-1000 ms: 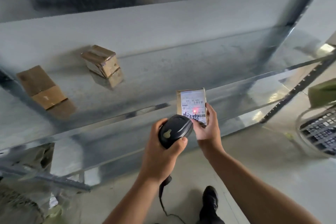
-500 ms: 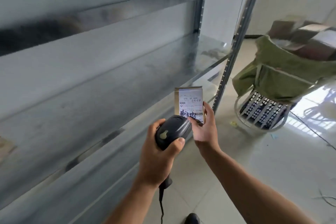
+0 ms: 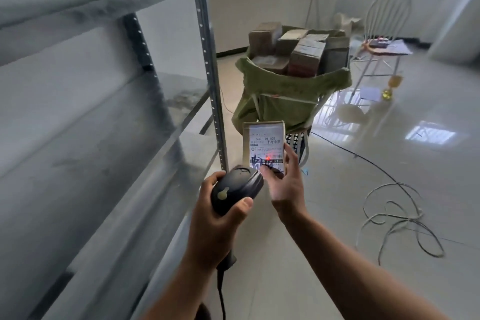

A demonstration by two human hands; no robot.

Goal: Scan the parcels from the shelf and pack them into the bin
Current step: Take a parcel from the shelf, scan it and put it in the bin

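**A:** Where does the job stand?

**B:** Mid-scan, I'd judge. The left hand (image 3: 220,218) is wrapped round a black scanner (image 3: 235,189), its nose aimed at 1 small parcel (image 3: 265,143). The right hand (image 3: 285,184) pinches that parcel upright, with the thumb on the lower label and the fingers along its right edge. A red dot (image 3: 267,158) sits on the label by the barcode.

**A:** So that parcel isn't packed?

**B:** No. It's held in the air, near the viewer, in front of the bin (image 3: 280,101), which stands farther off and slightly right. The bin is lined with a green sack and already heaped with brown boxes (image 3: 306,54) above its rim, so much of the packing looks done.

**A:** And the shelf?

**B:** The metal shelf (image 3: 91,150) runs along the left. The boards in view carry no parcels, but only part of it shows, so I can't say what's left there.

**A:** What remains for this one?

**B:** Carrying it across and finding room on the heap. The bin looks full, so a box could slide off.

**A:** And the room?

**B:** There's a glossy pale floor (image 3: 363,176) with window glare, and a loose grey cable (image 3: 397,215) coiled at right. A white wire chair (image 3: 384,23) with papers on its seat stands at far right. The scanner's cord (image 3: 220,293) hangs down near the viewer.
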